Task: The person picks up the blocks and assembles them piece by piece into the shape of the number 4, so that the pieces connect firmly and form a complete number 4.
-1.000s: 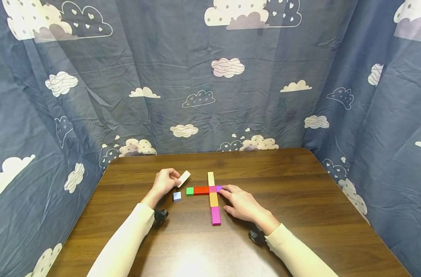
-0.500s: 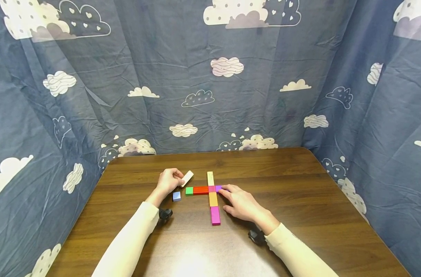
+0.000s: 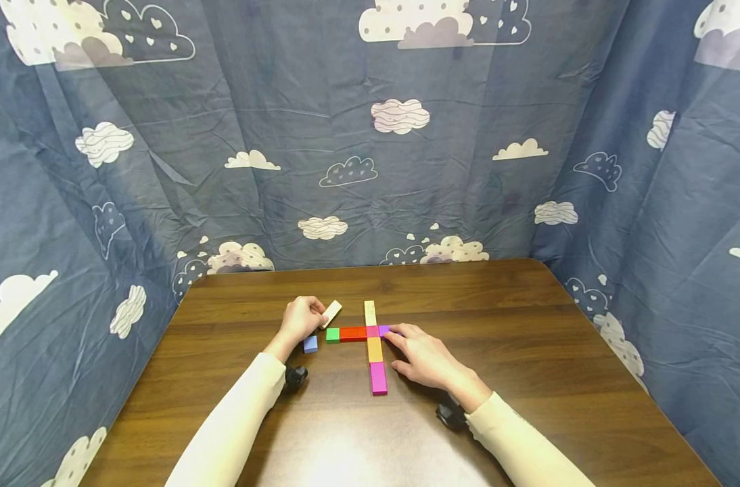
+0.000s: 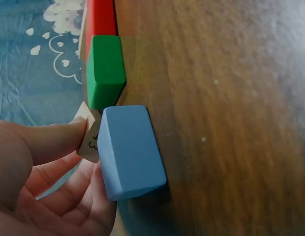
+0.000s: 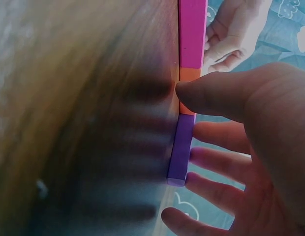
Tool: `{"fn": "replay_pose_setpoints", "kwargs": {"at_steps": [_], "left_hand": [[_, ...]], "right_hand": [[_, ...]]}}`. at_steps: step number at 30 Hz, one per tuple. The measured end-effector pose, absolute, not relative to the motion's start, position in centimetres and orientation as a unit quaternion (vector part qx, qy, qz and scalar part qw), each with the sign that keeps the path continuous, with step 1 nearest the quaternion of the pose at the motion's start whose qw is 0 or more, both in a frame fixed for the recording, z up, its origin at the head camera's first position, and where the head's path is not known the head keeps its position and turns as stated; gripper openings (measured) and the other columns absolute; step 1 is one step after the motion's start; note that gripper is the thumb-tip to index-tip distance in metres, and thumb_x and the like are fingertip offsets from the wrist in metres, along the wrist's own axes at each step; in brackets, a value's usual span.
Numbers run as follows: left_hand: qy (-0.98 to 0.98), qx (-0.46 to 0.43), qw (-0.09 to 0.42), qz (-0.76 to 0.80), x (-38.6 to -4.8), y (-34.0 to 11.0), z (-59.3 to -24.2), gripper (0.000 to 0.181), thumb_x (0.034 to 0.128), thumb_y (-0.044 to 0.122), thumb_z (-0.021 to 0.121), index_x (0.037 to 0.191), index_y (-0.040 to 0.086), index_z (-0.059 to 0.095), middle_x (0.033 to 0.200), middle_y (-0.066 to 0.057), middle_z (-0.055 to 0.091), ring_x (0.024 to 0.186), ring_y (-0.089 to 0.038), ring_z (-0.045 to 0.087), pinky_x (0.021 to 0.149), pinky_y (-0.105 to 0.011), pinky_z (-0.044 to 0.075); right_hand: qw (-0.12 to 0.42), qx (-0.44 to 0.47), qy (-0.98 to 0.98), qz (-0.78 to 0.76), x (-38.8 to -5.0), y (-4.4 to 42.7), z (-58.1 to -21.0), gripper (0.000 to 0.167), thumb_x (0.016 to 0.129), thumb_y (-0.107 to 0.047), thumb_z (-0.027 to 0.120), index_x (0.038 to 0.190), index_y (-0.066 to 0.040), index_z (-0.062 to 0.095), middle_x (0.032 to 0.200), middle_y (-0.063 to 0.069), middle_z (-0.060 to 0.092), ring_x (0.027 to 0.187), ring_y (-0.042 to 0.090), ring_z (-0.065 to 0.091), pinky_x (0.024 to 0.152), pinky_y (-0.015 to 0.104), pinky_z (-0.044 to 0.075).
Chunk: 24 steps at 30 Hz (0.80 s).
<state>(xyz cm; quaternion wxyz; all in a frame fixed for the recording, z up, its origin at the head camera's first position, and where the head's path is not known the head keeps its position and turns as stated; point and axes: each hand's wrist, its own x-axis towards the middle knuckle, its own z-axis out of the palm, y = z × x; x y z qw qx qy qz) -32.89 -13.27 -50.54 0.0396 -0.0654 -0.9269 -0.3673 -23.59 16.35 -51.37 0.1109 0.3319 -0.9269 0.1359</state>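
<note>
My left hand (image 3: 299,319) pinches a cream wooden block (image 3: 332,312), which lies slanted behind the green block (image 3: 333,336). In the left wrist view, the thumb is against this block and dark marks show on its end. A light blue block (image 4: 133,150) stands close by, nearer the person. My right hand (image 3: 427,358) touches the purple block (image 5: 181,150) with extended fingertips, its thumb apart from that block. The purple block joins a cross of blocks: red (image 3: 353,334) on the left, pale yellow (image 3: 370,314) behind, pink at the centre, orange (image 3: 375,350) and magenta (image 3: 379,379) in front.
The blocks lie on a dark brown wood-grain table (image 3: 498,304), with glare near its front. A blue-grey curtain (image 3: 272,122) with cloud prints hangs behind and at both sides. Black wrist cameras (image 3: 295,377) sit under both wrists.
My left hand has moved a little to the right with the cream block, bringing it closer to the cross. The right hand and the other blocks have stayed in place.
</note>
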Motion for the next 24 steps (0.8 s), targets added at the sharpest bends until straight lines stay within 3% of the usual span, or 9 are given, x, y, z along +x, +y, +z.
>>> {"fn": "replay_pose_setpoints", "kwargs": {"at_steps": [8, 24], "left_hand": [[-0.946, -0.057, 0.063, -0.313, -32.82, -13.23, -50.69, 0.012, 0.0804, 0.019, 0.083, 0.075, 0.013, 0.074, 0.078, -0.003, 0.070, 0.080, -0.027, 0.064, 0.075, -0.043, 0.048], [-0.941, -0.047, 0.034, -0.334, -32.89, -12.92, -51.02, 0.012, 0.0836, 0.022, 0.082, 0.080, 0.013, 0.074, 0.075, 0.001, 0.069, 0.076, -0.021, 0.062, 0.075, -0.039, 0.047]], "right_hand": [[0.115, 0.335, -0.925, 0.140, -23.51, 16.34, -51.34, 0.059, 0.083, -0.020, 0.081, 0.136, -0.005, 0.061, 0.134, 0.013, 0.057, 0.126, 0.031, 0.053, 0.099, 0.049, 0.048], [0.114, 0.332, -0.926, 0.141, -23.61, 16.41, -51.38, 0.059, 0.083, -0.020, 0.080, 0.136, -0.005, 0.061, 0.134, 0.014, 0.057, 0.126, 0.031, 0.053, 0.096, 0.050, 0.049]]}}
